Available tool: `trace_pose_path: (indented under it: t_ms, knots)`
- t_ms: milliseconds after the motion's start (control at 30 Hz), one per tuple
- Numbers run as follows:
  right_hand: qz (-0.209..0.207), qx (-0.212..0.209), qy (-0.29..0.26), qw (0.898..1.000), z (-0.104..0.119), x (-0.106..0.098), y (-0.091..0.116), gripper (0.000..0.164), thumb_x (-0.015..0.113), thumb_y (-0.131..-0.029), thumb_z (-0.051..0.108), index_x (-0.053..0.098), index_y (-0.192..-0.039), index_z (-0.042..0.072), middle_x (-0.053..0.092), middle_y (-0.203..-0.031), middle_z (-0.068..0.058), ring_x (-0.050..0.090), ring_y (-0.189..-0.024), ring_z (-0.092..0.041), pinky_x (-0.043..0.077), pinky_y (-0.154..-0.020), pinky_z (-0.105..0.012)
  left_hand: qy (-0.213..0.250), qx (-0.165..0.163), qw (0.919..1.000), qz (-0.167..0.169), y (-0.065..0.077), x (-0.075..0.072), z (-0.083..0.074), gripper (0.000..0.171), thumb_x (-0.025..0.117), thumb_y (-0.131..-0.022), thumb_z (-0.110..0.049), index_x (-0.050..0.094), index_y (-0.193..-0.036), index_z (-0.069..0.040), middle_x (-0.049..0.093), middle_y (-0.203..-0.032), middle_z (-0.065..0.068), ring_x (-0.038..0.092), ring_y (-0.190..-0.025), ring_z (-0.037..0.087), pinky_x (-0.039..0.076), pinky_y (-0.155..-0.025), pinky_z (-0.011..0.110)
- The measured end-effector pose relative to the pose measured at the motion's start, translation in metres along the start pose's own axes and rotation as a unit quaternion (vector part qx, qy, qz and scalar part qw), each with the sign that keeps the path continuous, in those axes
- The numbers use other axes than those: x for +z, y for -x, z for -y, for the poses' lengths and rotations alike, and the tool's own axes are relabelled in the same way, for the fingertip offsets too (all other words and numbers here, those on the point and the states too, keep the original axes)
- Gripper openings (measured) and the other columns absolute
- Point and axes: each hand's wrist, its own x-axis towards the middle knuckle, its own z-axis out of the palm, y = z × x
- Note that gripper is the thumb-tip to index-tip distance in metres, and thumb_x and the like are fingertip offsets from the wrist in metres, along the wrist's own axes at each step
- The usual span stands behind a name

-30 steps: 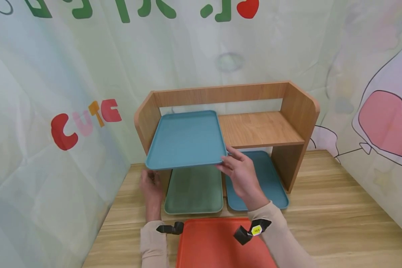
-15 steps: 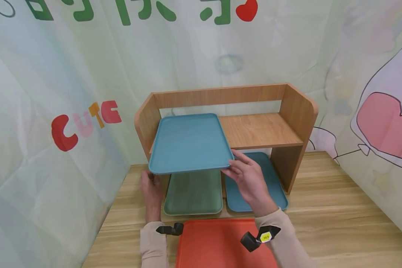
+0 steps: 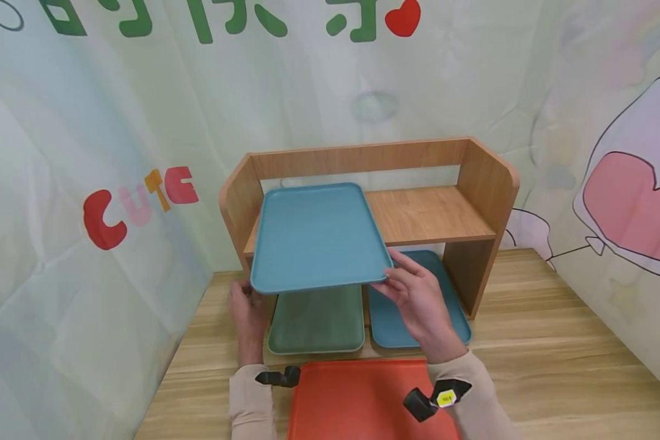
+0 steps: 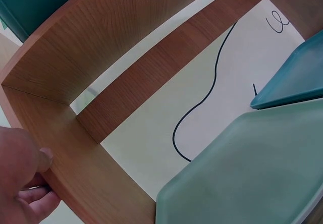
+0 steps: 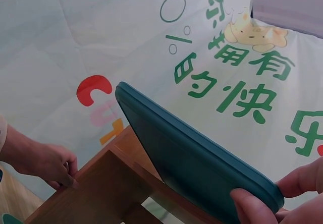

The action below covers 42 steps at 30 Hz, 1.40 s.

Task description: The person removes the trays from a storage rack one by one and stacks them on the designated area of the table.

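Observation:
My right hand [image 3: 420,305] pinches the near right corner of a blue rectangular tray [image 3: 319,238], thumb on one face and fingers on the other in the right wrist view. The tray is raised at its near side and overlaps the left part of the upper board of a wooden desktop shelf [image 3: 434,214]. My left hand [image 3: 249,324] grips the front edge of the shelf's left side panel [image 4: 96,178], thumb on its inner side. Below, a green tray [image 3: 316,321] lies in the left lower compartment, and a second blue tray [image 3: 387,324] lies in the right one.
A red tray [image 3: 357,397] lies on the wooden table [image 3: 555,354] in front of the shelf, under my right forearm. Printed cloth [image 3: 159,110] hangs behind and at both sides. Both lower trays stick out past the shelf front.
My right hand has moved right and toward me with the blue tray, whose near edge has come lower and farther right. The left hand has stayed on the side panel.

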Motion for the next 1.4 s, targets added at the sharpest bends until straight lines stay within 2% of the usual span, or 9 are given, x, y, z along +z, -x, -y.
trace_pose_path:
  t_ms: [233,533,667,833,1000,1133,1400]
  knots:
    - [-0.005,-0.004,0.003,1.0,0.003,-0.007,0.005,0.048,0.047,-0.096,0.0,0.041,-0.143,0.006,0.047,-0.14,-0.017,0.068,-0.096,-0.014,0.055,-0.086,-0.031,-0.006,-0.054,0.998,0.033,-0.001,-0.003,-0.003,0.013,0.044,-0.096,-0.002,0.047,-0.107,0.006,0.053,-0.107,0.024,0.052,-0.103,0.037,0.044,-0.089,0.05]
    - [0.0,-0.001,-0.001,1.0,0.011,-0.016,0.012,0.048,0.048,-0.096,0.0,0.039,-0.144,0.002,0.052,-0.135,-0.013,0.067,-0.1,-0.016,0.055,-0.086,-0.031,0.006,-0.09,0.9943,0.058,-0.002,-0.004,-0.003,0.018,0.044,-0.099,-0.009,0.044,-0.112,0.004,0.05,-0.114,0.022,0.049,-0.109,0.035,0.044,-0.091,0.049]
    - [0.004,-0.008,-0.004,1.0,0.015,-0.022,0.015,0.049,0.049,-0.096,0.0,0.037,-0.144,0.0,0.061,-0.125,-0.006,0.067,-0.102,-0.017,0.054,-0.086,-0.032,0.001,-0.087,0.9952,0.044,-0.002,-0.002,-0.003,0.017,0.047,-0.098,-0.01,0.045,-0.11,0.003,0.05,-0.112,0.021,0.049,-0.106,0.034,0.044,-0.09,0.048]
    - [0.013,-0.022,-0.009,1.0,0.019,-0.029,0.019,0.05,0.05,-0.095,0.0,0.037,-0.143,-0.003,0.065,-0.118,-0.002,0.067,-0.101,-0.018,0.055,-0.084,-0.031,-0.01,-0.064,0.9977,0.019,-0.001,-0.001,-0.002,0.017,0.051,-0.096,-0.008,0.048,-0.106,0.006,0.053,-0.107,0.023,0.051,-0.101,0.036,0.044,-0.087,0.049]
    - [0.017,-0.031,-0.02,0.999,0.022,-0.038,0.023,0.04,0.052,-0.095,0.0,0.052,-0.134,0.002,0.067,-0.117,-0.003,0.068,-0.099,-0.018,0.055,-0.083,-0.032,-0.012,-0.049,0.9987,0.009,-0.001,0.0,-0.001,0.017,0.052,-0.096,-0.007,0.049,-0.105,0.007,0.054,-0.104,0.025,0.052,-0.098,0.037,0.044,-0.085,0.048]
    - [0.026,-0.037,-0.019,0.999,0.024,-0.044,0.026,0.033,0.053,-0.095,0.001,0.06,-0.127,0.007,0.067,-0.116,-0.002,0.069,-0.098,-0.017,0.055,-0.082,-0.032,-0.009,-0.045,0.9989,0.01,-0.001,0.0,0.0,0.017,0.052,-0.096,-0.007,0.049,-0.105,0.007,0.054,-0.104,0.024,0.051,-0.097,0.036,0.043,-0.084,0.047]
    - [0.042,-0.039,-0.009,0.998,0.028,-0.057,0.029,0.031,0.051,-0.096,0.002,0.062,-0.125,0.008,0.069,-0.114,-0.002,0.07,-0.096,-0.017,0.054,-0.083,-0.033,0.002,-0.054,0.9983,0.024,0.0,-0.001,-0.002,0.019,0.05,-0.098,-0.009,0.047,-0.108,0.006,0.052,-0.106,0.022,0.05,-0.099,0.033,0.043,-0.084,0.044]
